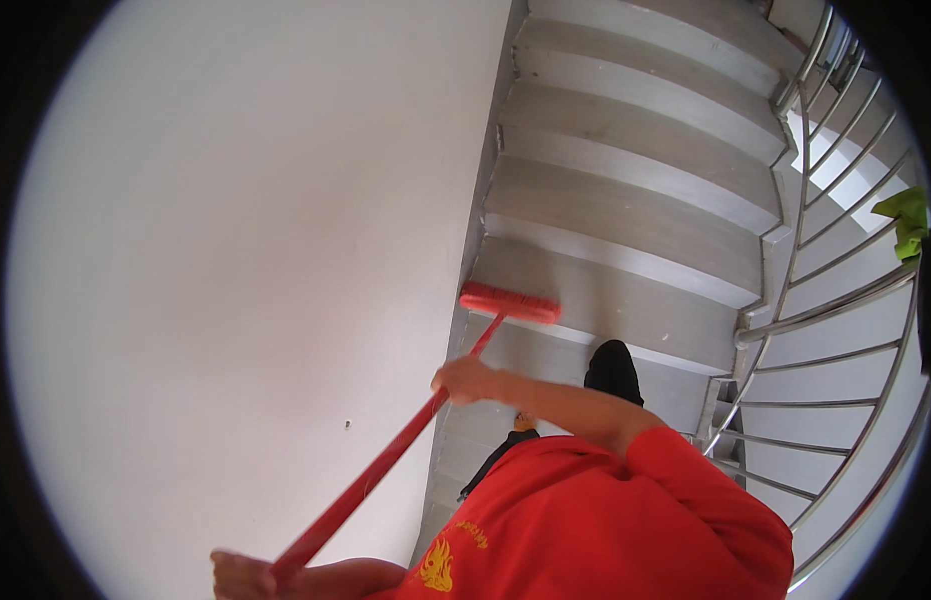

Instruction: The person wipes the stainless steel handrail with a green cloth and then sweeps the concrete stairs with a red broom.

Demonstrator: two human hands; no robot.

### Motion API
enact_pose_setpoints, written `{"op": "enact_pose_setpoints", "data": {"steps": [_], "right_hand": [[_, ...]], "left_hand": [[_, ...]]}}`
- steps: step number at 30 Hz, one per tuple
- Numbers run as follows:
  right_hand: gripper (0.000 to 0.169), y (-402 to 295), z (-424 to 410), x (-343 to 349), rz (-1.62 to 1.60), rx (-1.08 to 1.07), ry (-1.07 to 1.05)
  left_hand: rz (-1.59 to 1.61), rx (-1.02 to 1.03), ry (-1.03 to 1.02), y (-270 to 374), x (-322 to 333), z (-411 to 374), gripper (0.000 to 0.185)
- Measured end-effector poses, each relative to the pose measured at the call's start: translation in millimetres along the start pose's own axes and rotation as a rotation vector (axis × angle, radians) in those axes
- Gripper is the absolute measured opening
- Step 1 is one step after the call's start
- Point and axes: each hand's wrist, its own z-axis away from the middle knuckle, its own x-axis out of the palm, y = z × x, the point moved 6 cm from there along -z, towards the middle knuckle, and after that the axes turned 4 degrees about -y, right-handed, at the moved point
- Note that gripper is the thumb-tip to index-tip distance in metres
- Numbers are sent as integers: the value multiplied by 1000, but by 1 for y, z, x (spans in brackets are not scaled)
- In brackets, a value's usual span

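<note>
A red push broom lies with its head on a grey stair tread, its left end close to the white wall. Its red handle slants down to the lower left, across the front of my body. My right hand is closed around the handle's middle, a short way below the broom head. Near the handle's upper end, at the bottom left of the view, my left hand grips it. The bristles are partly visible along the far edge of the head.
Curved grey stairs rise ahead, between a white wall on the left and a metal railing on the right. A green cloth hangs at the far right. My legs, in black trousers, are on the steps below.
</note>
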Motion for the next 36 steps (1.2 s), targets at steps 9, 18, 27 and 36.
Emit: {"op": "enact_pose_setpoints", "data": {"steps": [9, 18, 27, 36], "right_hand": [[15, -30, 31, 7, -138, -6, 136], [18, 1, 158, -30, -135, 490, 427], [18, 74, 340, 57, -148, 1019, 768], [20, 148, 442, 145, -189, 1396, 1071]], "left_hand": [[1027, 183, -184, -20, 38, -39, 17], [1378, -36, -178, -88, 80, -37, 21], [1432, -783, -704, -137, 251, 97, 16], [1443, -766, -1187, -73, 362, 205, 10]]}}
